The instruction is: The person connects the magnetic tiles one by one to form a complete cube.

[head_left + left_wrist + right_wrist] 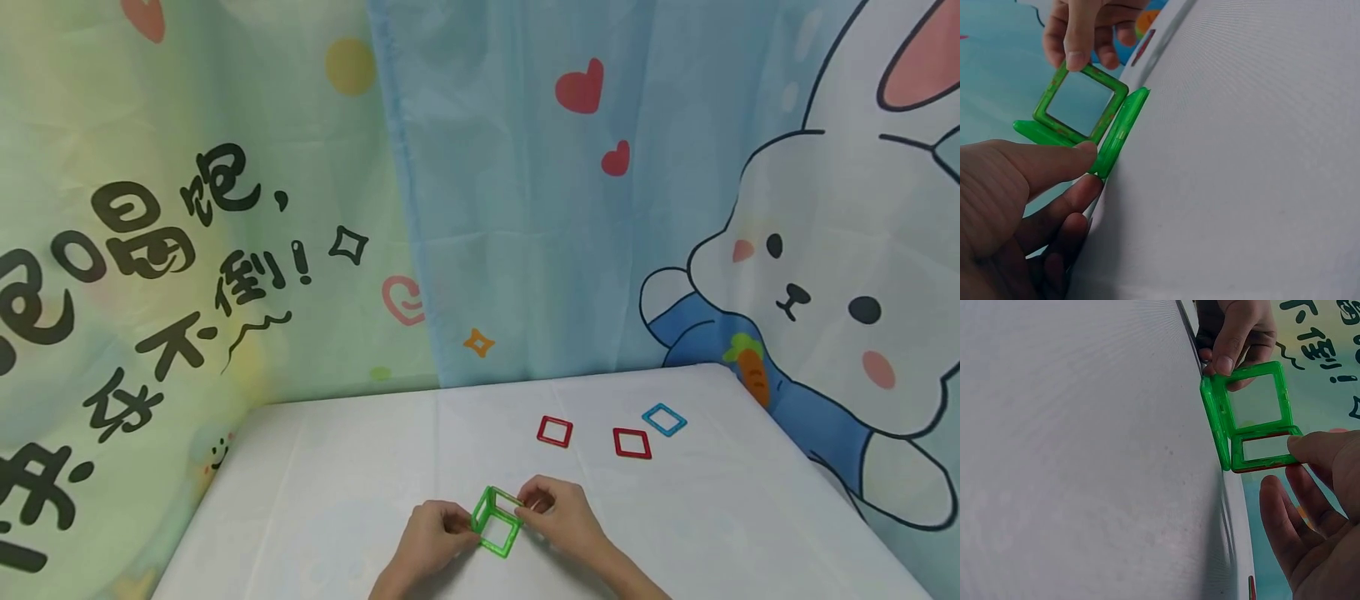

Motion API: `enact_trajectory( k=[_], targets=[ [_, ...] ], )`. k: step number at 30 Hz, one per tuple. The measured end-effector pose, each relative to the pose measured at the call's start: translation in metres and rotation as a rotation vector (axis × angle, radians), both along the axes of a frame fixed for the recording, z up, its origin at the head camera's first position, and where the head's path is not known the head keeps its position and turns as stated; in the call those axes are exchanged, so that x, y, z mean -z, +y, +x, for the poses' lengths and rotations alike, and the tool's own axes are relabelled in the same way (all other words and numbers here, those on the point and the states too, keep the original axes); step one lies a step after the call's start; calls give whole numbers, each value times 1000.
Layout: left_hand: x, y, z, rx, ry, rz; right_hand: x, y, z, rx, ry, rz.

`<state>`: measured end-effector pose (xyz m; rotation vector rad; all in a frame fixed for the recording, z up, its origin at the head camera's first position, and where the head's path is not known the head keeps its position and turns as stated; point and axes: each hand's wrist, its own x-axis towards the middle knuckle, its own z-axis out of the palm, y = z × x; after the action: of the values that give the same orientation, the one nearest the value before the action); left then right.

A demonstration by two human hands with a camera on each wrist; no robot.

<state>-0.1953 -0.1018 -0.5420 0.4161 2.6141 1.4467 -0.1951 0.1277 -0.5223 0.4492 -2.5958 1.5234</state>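
Several green square magnetic tiles [495, 548] stand joined at a corner, low over the white table. My left hand [431, 537] pinches them at the left side; in the left wrist view the thumb [1063, 164] presses on the green edge. From the right, my right hand [562, 517] pinches one tile [1266, 467] between thumb and fingers. A thin red edge runs along that tile in the right wrist view. One tile [1215, 428] lies flat close to the tabletop, and another [1284, 397] stands up from it.
Beyond the hands, two red square tiles [555, 444] [632, 456] and a blue square tile [664, 419] lie flat on the white-covered table [322, 492]. A printed curtain [495, 208] with a rabbit and lettering hangs behind the table's far edge.
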Motion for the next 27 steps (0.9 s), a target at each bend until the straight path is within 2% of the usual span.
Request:
enact_trajectory(
  k=[5,17,27],
  targets=[
    [2,-1,-3,25,-14,6,-1,1,-2,-6,-29,7],
    [-3,-9,-3,63,-148,75,-6,-2,-8,-2,-85,13],
    [-1,-5,-7,-13,-71,45,-7,-4,-21,-55,-78,17]
  ],
)
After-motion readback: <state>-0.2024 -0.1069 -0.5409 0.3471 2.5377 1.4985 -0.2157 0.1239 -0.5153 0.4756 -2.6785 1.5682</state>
